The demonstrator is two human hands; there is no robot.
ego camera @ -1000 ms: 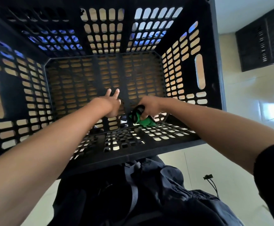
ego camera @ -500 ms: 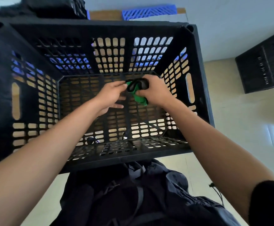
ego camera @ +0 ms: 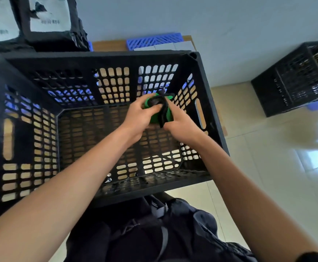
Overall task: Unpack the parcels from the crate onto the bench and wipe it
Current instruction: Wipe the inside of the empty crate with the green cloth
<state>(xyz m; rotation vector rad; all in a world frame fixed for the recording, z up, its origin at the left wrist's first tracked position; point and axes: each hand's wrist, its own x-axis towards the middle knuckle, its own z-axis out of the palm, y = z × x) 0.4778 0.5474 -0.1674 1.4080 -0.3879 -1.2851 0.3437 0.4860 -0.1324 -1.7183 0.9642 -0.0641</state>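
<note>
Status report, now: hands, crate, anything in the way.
Both hands, left and right, grip green-and-black cloth over the black crate. No parcels visible inside crate. Parcels stacked beyond it. Nothing blocking.

Head view, steeply downward (close), over crate point(ego camera: 207, 103)

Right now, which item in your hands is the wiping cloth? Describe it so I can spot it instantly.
Start at the big black slatted crate in front of the person. Above its far right inside corner, the left hand and right hand meet around a small bundle. That is the green cloth, bright green with a dark strip across it, the only green thing among black plastic.
</note>
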